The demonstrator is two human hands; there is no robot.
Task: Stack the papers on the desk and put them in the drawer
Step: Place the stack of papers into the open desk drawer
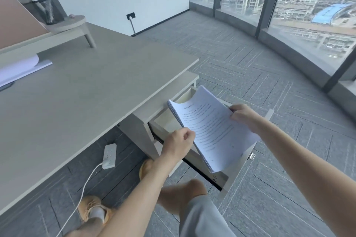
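Both bare arms reach out in front. The left hand point(178, 141) is curled closed, pinching the near left edge of the papers point(212, 131). The right hand point(244, 116) grips their far right edge.

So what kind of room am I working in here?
Most likely a high-rise office: a long desk with an open drawer, carpet tiles, and floor-to-ceiling windows looking down on city buildings. Both hands hold the papers over the drawer.

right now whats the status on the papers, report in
Both hands, left and right, gripping the paper stack. Stack tilted over the open drawer, not yet in. More paper far back on desk.
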